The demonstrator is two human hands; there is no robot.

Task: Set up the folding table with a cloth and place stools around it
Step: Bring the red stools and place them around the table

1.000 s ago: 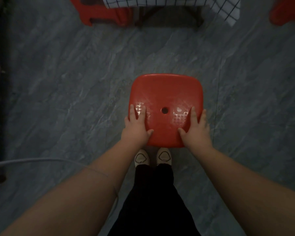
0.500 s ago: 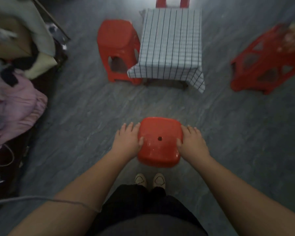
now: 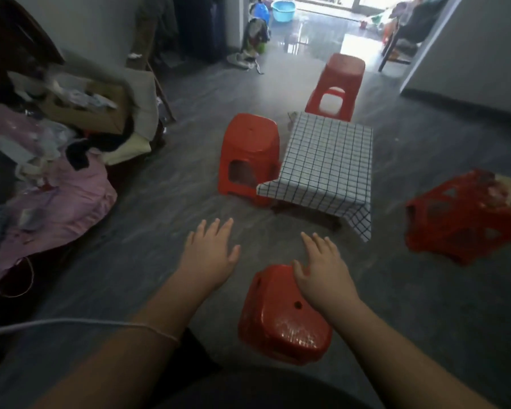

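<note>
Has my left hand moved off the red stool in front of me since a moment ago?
Yes. The left hand has come off the near stool and hovers over the floor to its left.

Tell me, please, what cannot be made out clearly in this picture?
1. Head view: the table's frame, hidden under the checked cloth.
2. The red stool at right, blurred and cut by the right edge.
3. The nearest stool: legs hidden beneath its seat; whether the right hand touches it is unclear.
4. The clothes pile at left: blurred.

The checked cloth (image 3: 328, 160) hides the table top; the red stool on the right (image 3: 460, 214) is blurred and cut by the edge.
</note>
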